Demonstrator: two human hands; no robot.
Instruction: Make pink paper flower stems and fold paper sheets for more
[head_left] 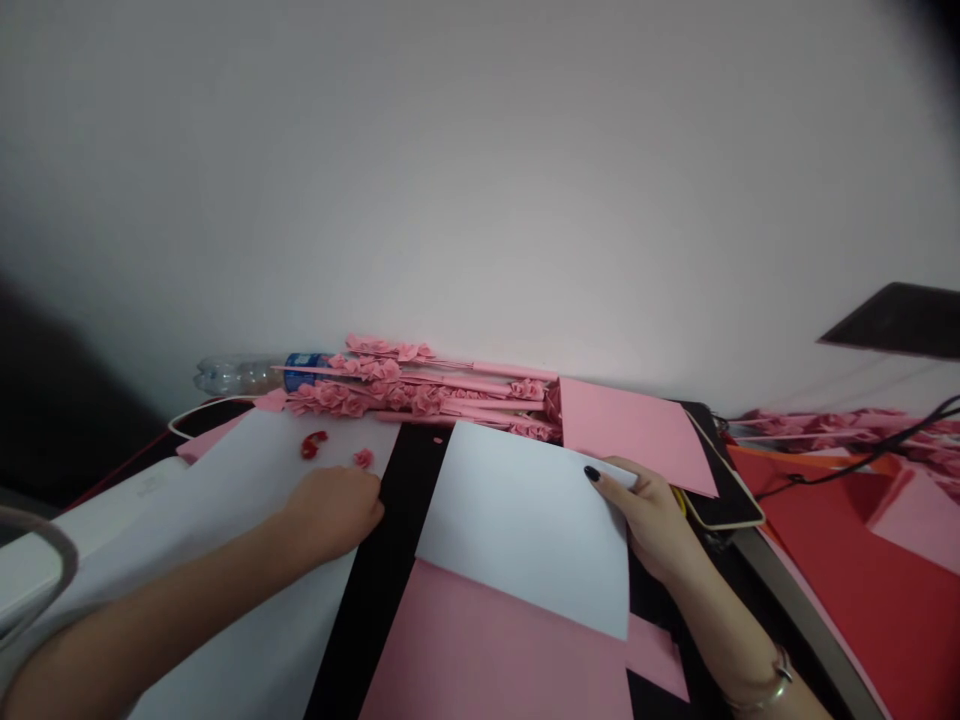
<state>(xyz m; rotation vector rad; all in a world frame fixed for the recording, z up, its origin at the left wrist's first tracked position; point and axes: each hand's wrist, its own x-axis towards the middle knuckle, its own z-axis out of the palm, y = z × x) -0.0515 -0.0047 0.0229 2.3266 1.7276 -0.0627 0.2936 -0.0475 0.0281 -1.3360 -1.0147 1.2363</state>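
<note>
My right hand grips the right edge of a white sheet of paper, thumb on top and fingers underneath. The sheet lies over a larger pink sheet. My left hand is curled closed above a big white sheet on the left; its fingertips are hidden, so what it holds, if anything, does not show. Just beyond it lie a small pink paper rose and a small red curled piece. A tiny pink scrap sits on the black table.
Bundled pink paper flowers lie along the wall beside a clear plastic bottle. Pink sheets rest partly over a dark tablet-like object. Red paper and a black cable are at right; a white device is at left.
</note>
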